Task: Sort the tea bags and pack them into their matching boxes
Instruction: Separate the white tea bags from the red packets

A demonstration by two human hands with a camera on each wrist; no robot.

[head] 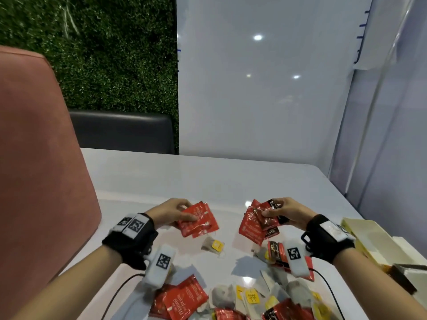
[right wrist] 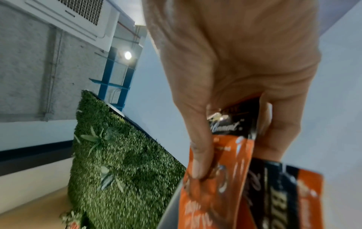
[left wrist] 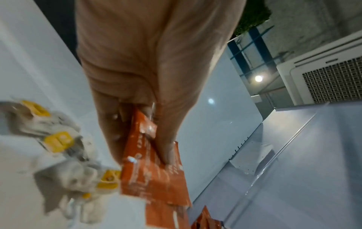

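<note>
Above the table point(head: 147, 179), left hand point(head: 171, 212) pinching red sachets point(head: 198, 219), right hand point(head: 288, 213) gripping red-and-dark sachets point(head: 258, 221).

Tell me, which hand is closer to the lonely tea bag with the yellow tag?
The left hand, just up-left of that tea bag, gripping red packets. The right hand is farther up-right, gripping red-and-black packets.

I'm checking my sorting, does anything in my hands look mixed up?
Yes. Your right hand holds a fan of red sachets with a dark brown sachet on top. Your left hand holds only red packets.
</note>
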